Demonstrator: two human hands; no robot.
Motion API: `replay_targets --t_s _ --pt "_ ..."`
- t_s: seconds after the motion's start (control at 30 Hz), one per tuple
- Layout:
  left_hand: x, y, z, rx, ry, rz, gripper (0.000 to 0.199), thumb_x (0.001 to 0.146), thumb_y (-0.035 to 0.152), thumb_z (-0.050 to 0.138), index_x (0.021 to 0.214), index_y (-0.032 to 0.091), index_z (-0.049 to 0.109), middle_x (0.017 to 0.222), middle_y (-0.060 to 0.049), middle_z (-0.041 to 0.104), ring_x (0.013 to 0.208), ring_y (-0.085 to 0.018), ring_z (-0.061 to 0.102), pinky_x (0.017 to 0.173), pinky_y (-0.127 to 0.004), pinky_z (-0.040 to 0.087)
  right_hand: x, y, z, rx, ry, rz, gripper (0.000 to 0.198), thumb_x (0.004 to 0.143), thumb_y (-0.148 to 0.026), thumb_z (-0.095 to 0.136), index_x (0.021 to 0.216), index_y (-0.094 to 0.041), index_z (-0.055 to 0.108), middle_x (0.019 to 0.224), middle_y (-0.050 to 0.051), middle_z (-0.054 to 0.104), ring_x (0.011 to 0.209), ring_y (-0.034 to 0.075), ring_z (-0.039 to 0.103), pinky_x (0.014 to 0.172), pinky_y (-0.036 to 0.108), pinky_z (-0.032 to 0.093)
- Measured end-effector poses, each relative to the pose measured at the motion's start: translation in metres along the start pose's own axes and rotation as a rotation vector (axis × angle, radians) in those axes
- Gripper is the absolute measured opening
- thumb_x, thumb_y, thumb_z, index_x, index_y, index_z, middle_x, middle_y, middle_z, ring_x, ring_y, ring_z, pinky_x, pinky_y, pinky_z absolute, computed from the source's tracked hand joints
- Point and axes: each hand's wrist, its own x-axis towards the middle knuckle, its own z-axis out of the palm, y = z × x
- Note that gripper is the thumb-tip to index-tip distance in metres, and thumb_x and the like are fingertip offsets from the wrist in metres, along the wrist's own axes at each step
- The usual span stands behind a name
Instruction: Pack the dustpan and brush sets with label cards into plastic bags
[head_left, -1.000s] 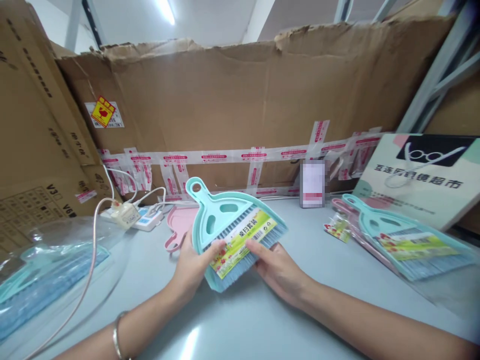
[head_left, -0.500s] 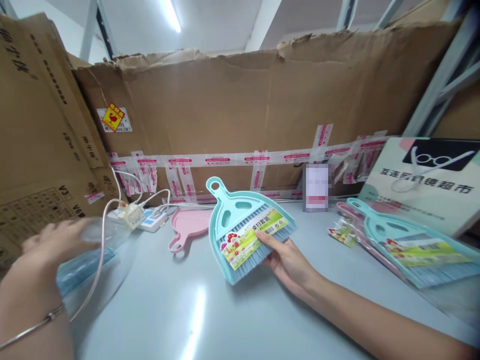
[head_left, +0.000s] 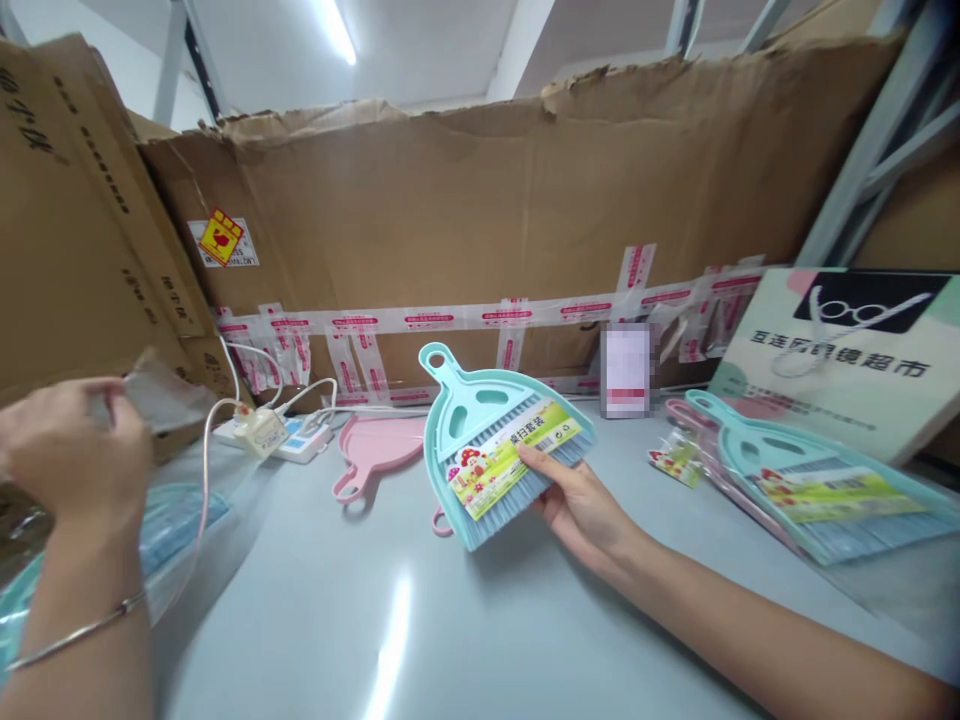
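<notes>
My right hand point(head_left: 585, 510) grips a mint-green dustpan point(head_left: 469, 420) by its lower right edge, thumb on the printed card. A blue-bristled brush point(head_left: 514, 505) lies against the pan behind that colourful card point(head_left: 525, 445). At the far left, my left hand point(head_left: 79, 450) is raised and closed on a clear plastic bag point(head_left: 169, 390), part of which spreads from its fingers. Below this hand, another blue-bristled brush point(head_left: 180, 520) and mint-green plastic show through clear wrapping, partly hidden by my forearm. Behind the held set, a pink dustpan point(head_left: 386, 440) lies on the grey table point(head_left: 315, 610).
To the right lie a bagged mint dustpan set point(head_left: 817, 480) and a small card packet point(head_left: 675, 462). A white printed bag point(head_left: 840, 360) leans behind them. A power strip point(head_left: 304, 440) with cables sits back left. Large cardboard point(head_left: 465, 220) walls the rear.
My left hand has risen and closed, with plastic stretching from its fingers. The dustpan in my right hand has shifted slightly up and right, and a pink loop now shows beneath it.
</notes>
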Motion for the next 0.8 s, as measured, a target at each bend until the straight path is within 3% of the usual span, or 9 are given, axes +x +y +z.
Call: replay_targets --t_s 0.03,0.1,0.17,0.27,0.4,0.53,0.67,0.73,0.8 --pt "-0.003 0.015 -0.002 -0.026 0.154 0.009 0.013 0.075 0.021 0.05 0.078 0.013 0.06 0.084 -0.007 0.065 0.093 -0.027 0.055 0.085 -0.049 0.037 0.001 -0.003 -0.001 0.0 0.009 -0.011 0.043 0.065 -0.023 0.072 0.106 -0.024 0.058 0.093 0.001 0.069 0.08 0.017 0.065 0.066 0.026 0.054" --pt "-0.016 0.05 -0.003 -0.193 0.159 0.176 0.01 0.076 0.021 0.053 0.081 0.016 0.06 0.092 -0.004 0.067 0.096 -0.022 0.057 0.088 -0.042 0.041 0.005 -0.011 -0.002 0.001 0.035 -0.044 0.043 0.065 -0.023 0.072 0.105 -0.025 0.058 0.093 0.0 0.069 0.08 0.017 0.065 0.064 0.026 0.055" --pt "-0.033 0.084 0.002 -0.405 -0.003 0.4 0.004 0.074 0.019 0.058 0.077 0.021 0.059 0.091 -0.001 0.069 0.099 -0.02 0.058 0.092 -0.041 0.041 0.008 -0.02 -0.005 0.008 0.069 -0.086 0.043 0.066 -0.021 0.072 0.105 -0.027 0.058 0.094 -0.001 0.069 0.082 0.016 0.064 0.064 0.024 0.054" --pt "-0.059 0.119 0.015 -0.595 -0.315 0.58 0.01 0.076 0.018 0.055 0.069 0.024 0.06 0.09 0.0 0.07 0.098 -0.019 0.058 0.095 -0.041 0.039 0.014 -0.035 -0.011 0.014 0.106 -0.15 0.04 0.066 -0.019 0.07 0.103 -0.028 0.059 0.097 -0.003 0.068 0.085 0.015 0.063 0.062 0.02 0.054" --pt "-0.081 0.131 0.037 -0.623 -0.626 0.717 0.021 0.079 0.015 0.045 0.07 0.024 0.062 0.092 -0.004 0.07 0.099 -0.02 0.057 0.094 -0.042 0.037 0.019 -0.048 -0.017 0.004 0.144 -0.198 0.037 0.067 -0.017 0.068 0.101 -0.028 0.059 0.102 -0.003 0.066 0.088 0.016 0.062 0.06 0.02 0.054" --pt "-0.088 0.127 0.045 -0.638 -0.755 0.75 0.03 0.075 0.006 0.036 0.079 0.023 0.061 0.102 -0.005 0.066 0.108 -0.021 0.052 0.093 -0.043 0.036 0.019 -0.051 -0.025 -0.034 0.182 -0.197 0.039 0.068 -0.016 0.067 0.104 -0.03 0.058 0.103 -0.003 0.065 0.09 0.018 0.062 0.061 0.024 0.056" --pt "-0.089 0.135 0.038 -0.636 -0.595 0.567 0.026 0.076 0.007 0.038 0.086 0.02 0.057 0.096 -0.008 0.064 0.098 -0.021 0.054 0.087 -0.039 0.04 0.019 -0.046 -0.035 -0.068 0.202 -0.142 0.042 0.067 -0.016 0.068 0.105 -0.029 0.057 0.1 -0.001 0.066 0.086 0.019 0.064 0.061 0.026 0.056" --pt "-0.094 0.145 0.035 -0.525 -0.548 0.516 0.016 0.08 0.018 0.044 0.091 0.018 0.056 0.094 -0.009 0.063 0.092 -0.022 0.054 0.083 -0.038 0.041 0.018 -0.041 -0.038 -0.075 0.209 -0.082 0.042 0.067 -0.015 0.068 0.106 -0.027 0.057 0.098 0.0 0.067 0.084 0.019 0.064 0.061 0.026 0.056" --pt "-0.1 0.156 0.037 -0.335 -0.58 0.535 0.021 0.079 0.032 0.05 0.093 0.017 0.056 0.094 -0.01 0.063 0.09 -0.025 0.054 0.078 -0.038 0.04 0.016 -0.036 -0.038 -0.099 0.194 -0.015 0.04 0.068 -0.016 0.067 0.106 -0.024 0.057 0.097 0.002 0.068 0.083 0.018 0.065 0.063 0.026 0.056"
